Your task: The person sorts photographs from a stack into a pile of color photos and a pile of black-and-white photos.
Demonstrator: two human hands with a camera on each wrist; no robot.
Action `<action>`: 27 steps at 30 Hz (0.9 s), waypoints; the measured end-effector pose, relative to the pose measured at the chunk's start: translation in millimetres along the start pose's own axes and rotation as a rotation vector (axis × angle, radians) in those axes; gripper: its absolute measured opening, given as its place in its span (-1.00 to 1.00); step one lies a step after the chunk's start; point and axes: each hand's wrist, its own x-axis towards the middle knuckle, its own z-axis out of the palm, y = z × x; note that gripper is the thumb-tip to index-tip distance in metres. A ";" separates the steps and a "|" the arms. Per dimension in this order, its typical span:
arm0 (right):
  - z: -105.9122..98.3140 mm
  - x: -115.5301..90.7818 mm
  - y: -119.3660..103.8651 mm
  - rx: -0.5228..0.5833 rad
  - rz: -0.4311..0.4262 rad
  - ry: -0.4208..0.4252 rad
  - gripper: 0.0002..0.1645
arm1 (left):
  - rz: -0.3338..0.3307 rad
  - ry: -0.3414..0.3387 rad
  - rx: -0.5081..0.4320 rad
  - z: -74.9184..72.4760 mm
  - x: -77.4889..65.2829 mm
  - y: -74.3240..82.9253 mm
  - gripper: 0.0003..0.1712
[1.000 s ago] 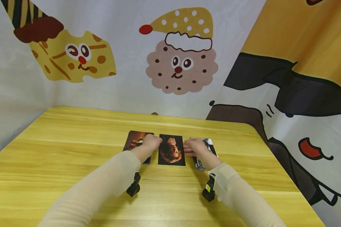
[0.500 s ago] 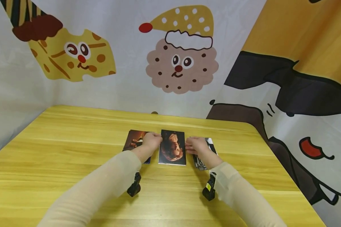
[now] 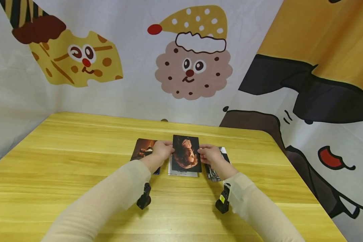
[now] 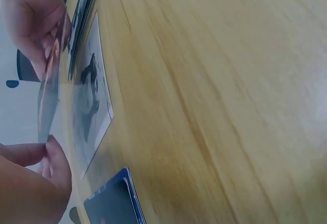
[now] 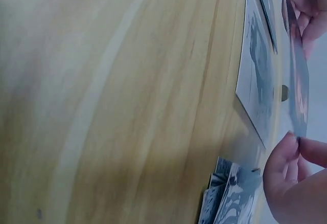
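Note:
A dark glossy photo card (image 3: 186,153) with a warm-toned portrait hangs raised above the table, held between both hands. My left hand (image 3: 161,151) pinches its left edge between thumb and fingers. At the opposite edge, my right hand (image 3: 211,155) pinches it likewise. Directly below lies a black-and-white picture card (image 4: 94,96), mostly covered in the head view but plain in both wrist views. Under my left forearm sits a pile of dark picture cards (image 3: 142,150) with a blue edge. A fanned stack of black-and-white cards (image 5: 232,196) lies beneath my right hand.
The wooden table (image 3: 78,161) spreads out around the cards. Behind it hangs a white cloth (image 3: 133,104) with cartoon prints. Small black wrist cameras (image 3: 144,196) hang under both sleeves.
The portrait card has risen off the table, moving slightly away and to the right. Its lift has uncovered the black-and-white card below. Both hands now pinch its edges.

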 end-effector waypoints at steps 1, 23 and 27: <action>-0.6 -0.1 0.0 0.005 0.001 -0.006 -0.56 | -0.002 -0.011 -0.003 -0.5 0.2 0.3 -0.56; 2.9 -6.2 -5.7 0.055 -0.023 -0.049 -0.56 | -0.028 -0.085 -0.025 -19.6 -0.9 17.6 -0.51; 5.4 -7.7 -8.3 0.029 -0.035 -0.041 -0.58 | -0.035 -0.071 0.016 -24.4 -3.2 18.4 -0.52</action>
